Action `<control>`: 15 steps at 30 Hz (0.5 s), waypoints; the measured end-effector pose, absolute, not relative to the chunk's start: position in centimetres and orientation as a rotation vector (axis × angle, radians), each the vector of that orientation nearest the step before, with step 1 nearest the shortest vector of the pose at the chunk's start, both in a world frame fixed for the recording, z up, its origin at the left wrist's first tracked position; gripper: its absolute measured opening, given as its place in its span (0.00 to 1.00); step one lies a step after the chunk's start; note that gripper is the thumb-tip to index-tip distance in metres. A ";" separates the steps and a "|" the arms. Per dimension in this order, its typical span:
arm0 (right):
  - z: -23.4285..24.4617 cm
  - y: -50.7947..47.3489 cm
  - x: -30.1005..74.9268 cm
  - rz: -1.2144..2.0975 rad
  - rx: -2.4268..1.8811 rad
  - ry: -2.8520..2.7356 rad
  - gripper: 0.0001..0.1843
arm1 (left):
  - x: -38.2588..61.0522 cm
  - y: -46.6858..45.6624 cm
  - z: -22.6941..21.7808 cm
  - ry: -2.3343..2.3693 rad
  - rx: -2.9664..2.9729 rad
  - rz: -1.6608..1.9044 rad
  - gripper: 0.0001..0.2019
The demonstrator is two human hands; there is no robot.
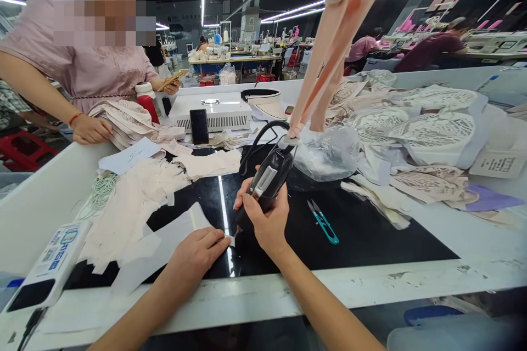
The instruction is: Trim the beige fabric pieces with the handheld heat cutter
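Note:
My right hand (267, 219) is wrapped round a black corded hand tool (265, 181), its tip pointing down at the black table top (370, 236). My left hand (197, 255) lies closed, fingertips pinching a small white fabric piece (231, 239) flat on the table right beside the tool's tip. A long white strip (164, 241) runs under my left hand toward the left.
Green thread snips (324, 222) lie right of the tool. Beige fabric pieces (135, 203) pile at left, lace cups (428, 131) at right, a clear plastic bag (329, 151) behind. Beige straps (333, 49) hang overhead. A phone (199, 125) and white box (212, 109) stand behind. A person (82, 66) leans at the far left.

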State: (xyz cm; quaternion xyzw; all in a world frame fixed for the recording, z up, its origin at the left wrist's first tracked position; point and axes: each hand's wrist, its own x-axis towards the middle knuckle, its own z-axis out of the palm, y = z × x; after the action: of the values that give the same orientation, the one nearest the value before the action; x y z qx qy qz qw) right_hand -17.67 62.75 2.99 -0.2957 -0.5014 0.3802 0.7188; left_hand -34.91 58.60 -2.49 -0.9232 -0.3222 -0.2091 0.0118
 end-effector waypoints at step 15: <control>2.9 62.3 -17.8 0.846 -0.652 -1.089 0.16 | -35.1 58.6 -3.0 -1.046 -2.860 -0.619 0.17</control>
State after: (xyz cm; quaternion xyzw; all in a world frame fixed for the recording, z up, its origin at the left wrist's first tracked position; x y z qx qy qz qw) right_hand -17.79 62.31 2.91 -0.2954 -0.4931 0.3832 0.7230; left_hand -35.12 58.58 -2.95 -0.9202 -0.3366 -0.1993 0.0170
